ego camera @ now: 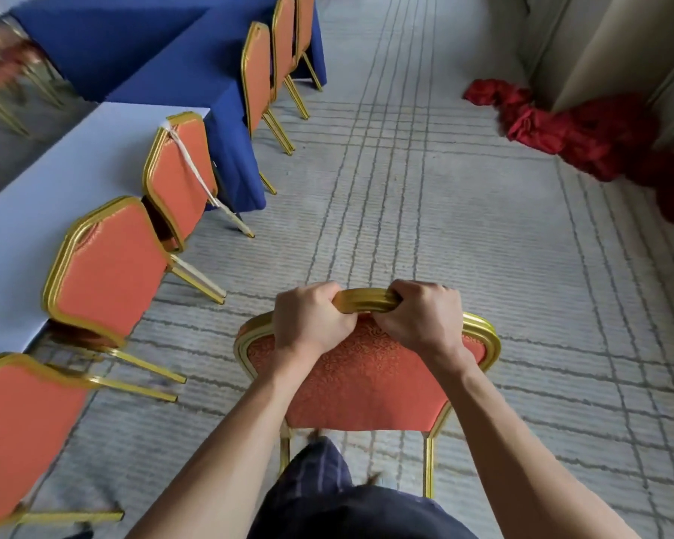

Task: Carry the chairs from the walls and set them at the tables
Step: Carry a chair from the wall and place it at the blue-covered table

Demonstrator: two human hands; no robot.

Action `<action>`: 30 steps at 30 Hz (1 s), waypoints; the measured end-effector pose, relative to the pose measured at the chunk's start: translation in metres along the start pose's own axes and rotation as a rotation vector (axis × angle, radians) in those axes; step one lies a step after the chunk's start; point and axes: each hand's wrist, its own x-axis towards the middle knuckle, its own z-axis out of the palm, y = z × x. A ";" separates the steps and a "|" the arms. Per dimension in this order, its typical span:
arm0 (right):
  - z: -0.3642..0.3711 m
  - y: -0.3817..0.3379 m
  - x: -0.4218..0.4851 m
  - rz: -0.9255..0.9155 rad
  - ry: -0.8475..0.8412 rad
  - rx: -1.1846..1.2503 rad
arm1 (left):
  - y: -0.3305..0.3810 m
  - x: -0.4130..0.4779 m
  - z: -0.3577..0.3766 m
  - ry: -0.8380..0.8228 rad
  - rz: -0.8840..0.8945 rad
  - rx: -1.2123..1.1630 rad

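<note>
1. While both hands are gripping its top rail, a chair (366, 379) with a gold frame and orange padding is sitting at the lower centre of the frame, its backrest facing the camera.
2. The left hand (312, 319) and right hand (419, 319) are clenching the gold rail side by side, knuckles up, probably so the chair can be lifted and steered as one piece.
3. Along the left edge, several matching chairs, such as one at middle left (106, 266), are standing with their backs turned outward, tucked against a pale table (55, 180); farther up, more are lining a blue-draped table (195, 68). They are likely facing inward so people can sit at the tables.
4. Between the row and the carried chair, patterned grey carpet (464, 227) is lying open as a walkway.
5. A heap of red cloth (584, 138) is lying at the upper right beside a beige wall panel.
6. The carried chair's seat and front legs are hiding behind its backrest, and whether its feet are touching the floor is unclear. The nearest chair at lower left is being cut off by the frame, and the upper left corner is blurring badly.
</note>
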 end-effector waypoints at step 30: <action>0.221 0.208 0.668 0.158 0.016 -0.096 | -0.119 0.703 0.280 -0.006 0.148 -0.114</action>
